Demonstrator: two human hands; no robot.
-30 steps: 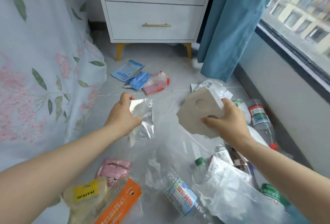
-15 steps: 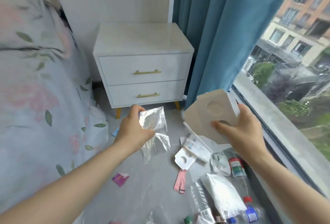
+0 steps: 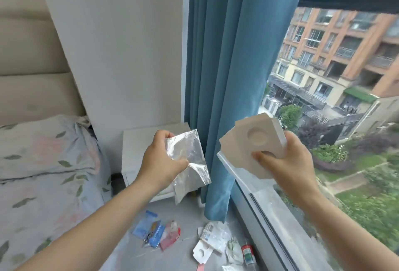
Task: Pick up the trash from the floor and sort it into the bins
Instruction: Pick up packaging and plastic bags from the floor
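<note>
My left hand (image 3: 160, 160) grips a crumpled clear plastic bag (image 3: 190, 162), held up in front of the white nightstand. My right hand (image 3: 287, 162) holds a stack of beige cardboard pieces (image 3: 250, 144) with a round dent, raised before the window. Far below on the grey floor lies more trash: blue packets (image 3: 149, 230), a red and clear wrapper (image 3: 170, 235), white paper and cardboard scraps (image 3: 210, 241), and a plastic bottle (image 3: 248, 253) with a red cap. No bins are in view.
A bed with floral bedding (image 3: 43, 184) fills the left side. The white nightstand (image 3: 138, 147) stands against the wall. A blue curtain (image 3: 226, 76) hangs at centre, reaching the floor. The window and its sill (image 3: 280, 212) run along the right.
The view has tilted far upward from the floor to the wall and window. Both hands have risen with it, still holding the plastic bag and the cardboard.
</note>
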